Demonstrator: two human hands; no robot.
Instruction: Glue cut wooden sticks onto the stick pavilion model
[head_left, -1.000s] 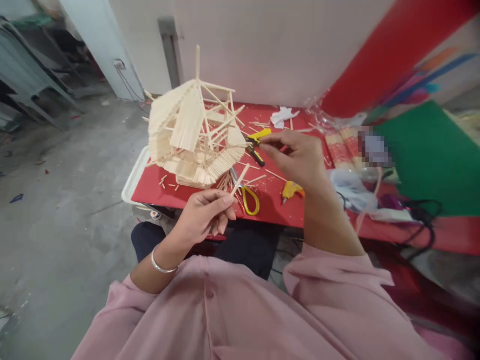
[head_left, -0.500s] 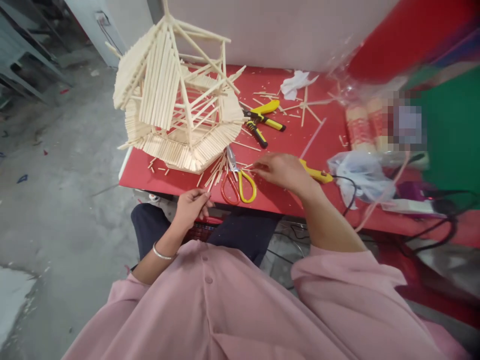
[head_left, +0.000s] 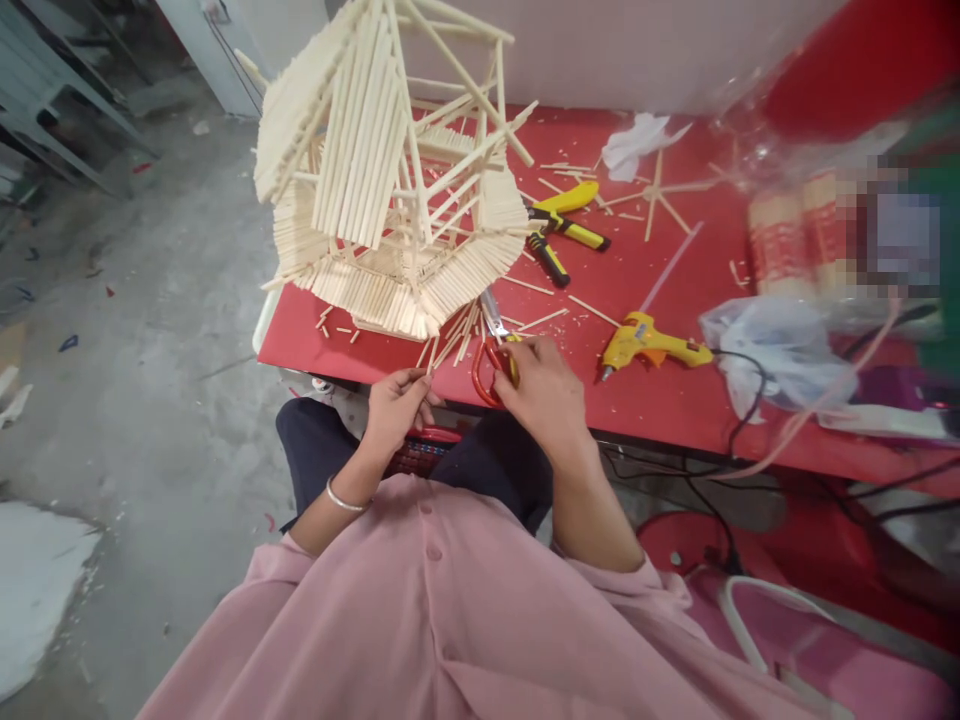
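Observation:
My left hand is at the table's front edge, pinching a thin wooden stick between thumb and fingers. My right hand curls over the red and yellow handles of a pair of scissors, which still lie on the red table; its palm hides part of the yellow handle. Cut sticks lie loose between the two hands. Just behind them stands a model pavilion made of sticks, its roof partly covered and partly bare frame.
Yellow-and-black pliers lie behind the scissors. To the right rests a yellow glue gun with its cord trailing past a clear plastic bag. A star of sticks and white tissue are farther back, near wrapped stick bundles.
My right hand has come left and down from beside the glue gun onto the scissor handles. My left hand keeps its pinch on the stick. The camera view has shifted.

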